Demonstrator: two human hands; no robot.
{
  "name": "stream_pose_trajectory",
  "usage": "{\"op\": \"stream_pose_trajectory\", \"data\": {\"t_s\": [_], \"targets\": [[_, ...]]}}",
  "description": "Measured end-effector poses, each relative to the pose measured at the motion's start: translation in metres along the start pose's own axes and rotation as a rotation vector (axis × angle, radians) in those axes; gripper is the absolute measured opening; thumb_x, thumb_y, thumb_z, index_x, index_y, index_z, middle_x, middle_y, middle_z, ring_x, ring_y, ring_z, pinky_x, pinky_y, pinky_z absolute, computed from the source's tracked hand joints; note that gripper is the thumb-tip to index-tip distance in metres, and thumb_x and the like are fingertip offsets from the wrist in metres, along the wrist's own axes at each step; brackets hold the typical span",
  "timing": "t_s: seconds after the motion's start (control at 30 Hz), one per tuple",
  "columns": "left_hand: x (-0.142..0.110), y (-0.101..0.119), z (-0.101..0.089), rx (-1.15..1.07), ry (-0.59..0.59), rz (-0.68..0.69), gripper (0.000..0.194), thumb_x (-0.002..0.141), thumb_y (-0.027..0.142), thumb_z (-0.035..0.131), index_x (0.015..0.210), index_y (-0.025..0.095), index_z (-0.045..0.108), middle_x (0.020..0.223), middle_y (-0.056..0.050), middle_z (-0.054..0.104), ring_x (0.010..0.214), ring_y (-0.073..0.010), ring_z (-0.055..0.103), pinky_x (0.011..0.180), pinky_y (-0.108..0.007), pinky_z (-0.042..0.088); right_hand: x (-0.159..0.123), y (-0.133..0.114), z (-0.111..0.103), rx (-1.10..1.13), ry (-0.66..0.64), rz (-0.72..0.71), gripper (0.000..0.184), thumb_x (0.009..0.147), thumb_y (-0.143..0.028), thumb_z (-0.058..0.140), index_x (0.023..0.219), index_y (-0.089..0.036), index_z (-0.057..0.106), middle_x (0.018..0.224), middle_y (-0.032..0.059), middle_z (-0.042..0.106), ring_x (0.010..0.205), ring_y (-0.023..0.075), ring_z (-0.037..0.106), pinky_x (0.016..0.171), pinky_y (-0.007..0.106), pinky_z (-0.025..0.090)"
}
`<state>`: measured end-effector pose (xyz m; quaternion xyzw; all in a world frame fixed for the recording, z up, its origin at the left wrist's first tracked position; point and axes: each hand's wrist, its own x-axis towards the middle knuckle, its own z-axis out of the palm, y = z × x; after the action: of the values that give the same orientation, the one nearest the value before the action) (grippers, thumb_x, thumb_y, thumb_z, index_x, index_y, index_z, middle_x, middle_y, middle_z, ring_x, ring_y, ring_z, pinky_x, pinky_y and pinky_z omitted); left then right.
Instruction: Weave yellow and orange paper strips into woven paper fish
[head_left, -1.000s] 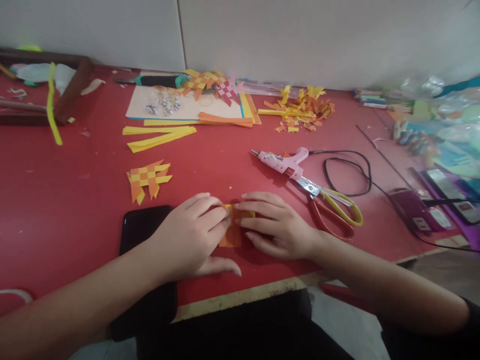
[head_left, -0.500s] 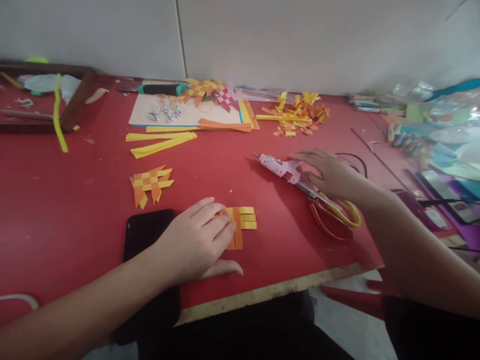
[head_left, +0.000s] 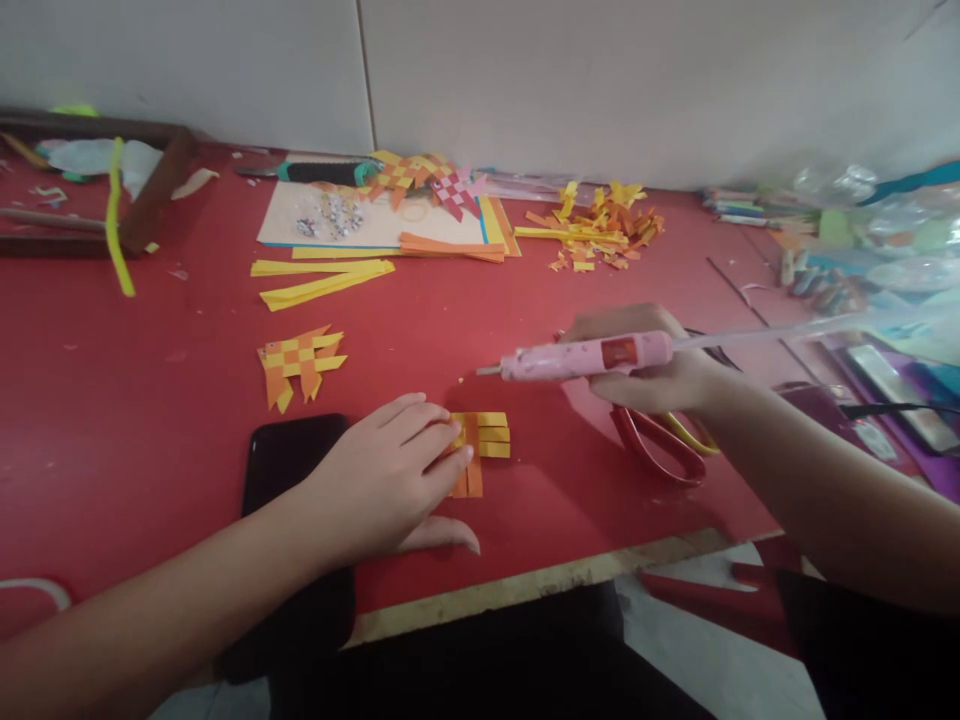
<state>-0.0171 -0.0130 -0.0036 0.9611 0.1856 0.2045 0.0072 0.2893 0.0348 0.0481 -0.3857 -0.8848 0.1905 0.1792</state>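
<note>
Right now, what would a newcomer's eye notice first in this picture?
A pink glue gun comes first, held in the right hand over the red table, right of centre. Next, the left hand lies over crossed orange and yellow paper strips near the table's front edge. Beyond the black phone, a checkered paper fish sits on the left.

A red worktop (head_left: 150, 450) with a pale, worn front edge (head_left: 540, 585) stands against a plain greyish wall (head_left: 637, 90), divided left of centre by a thin, dark, nearly upright seam (head_left: 365, 75). Below, toward the right, lies a light-coloured floor (head_left: 720, 662); the red furniture (head_left: 735, 608) there, partly hidden, may be a stool. Lighting is soft and rather dim.
</note>
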Motion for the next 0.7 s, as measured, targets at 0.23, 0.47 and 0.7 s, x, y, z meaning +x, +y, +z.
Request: {"op": "stream_pose_trajectory", "data": {"t_s": [0.23, 0.47, 0.7], "targets": [[0.000, -0.001, 0.000, -0.004, 0.003, 0.008, 0.070, 0.086, 0.072, 0.055, 0.103, 0.008, 0.076, 0.098, -0.016, 0.075, 0.096, -0.0341, 0.068, 0.095, -0.054, 0.055, -0.004, -0.012, 0.019, 0.155, -0.095, -0.078, 0.018, 0.072, -0.008, 0.050, 0.066, -0.022, 0.042, 0.061, -0.0048, 0.048, 0.056, 0.0101, 0.042, 0.059, 0.027, 0.037], [-0.001, -0.001, 0.000, -0.005, 0.009, 0.006, 0.070, 0.087, 0.072, 0.052, 0.102, 0.008, 0.076, 0.099, -0.018, 0.075, 0.099, -0.0342, 0.066, 0.095, -0.054, 0.055, -0.004, -0.010, 0.025, -0.018, -0.099, -0.167, 0.021, 0.071, -0.012, 0.050, 0.063, -0.023, 0.034, 0.059, -0.0052, 0.041, 0.055, 0.0111, 0.037, 0.057, 0.028, 0.031], [-0.001, -0.002, 0.002, -0.041, -0.008, 0.001, 0.068, 0.085, 0.070, 0.058, 0.105, 0.007, 0.075, 0.100, -0.019, 0.073, 0.101, -0.0342, 0.066, 0.096, -0.056, 0.053, -0.002, -0.016, 0.022, -0.030, -0.115, -0.127, 0.023, 0.072, -0.015, 0.049, 0.061, -0.023, 0.031, 0.058, -0.0058, 0.038, 0.053, 0.0112, 0.035, 0.056, 0.028, 0.030]]}}
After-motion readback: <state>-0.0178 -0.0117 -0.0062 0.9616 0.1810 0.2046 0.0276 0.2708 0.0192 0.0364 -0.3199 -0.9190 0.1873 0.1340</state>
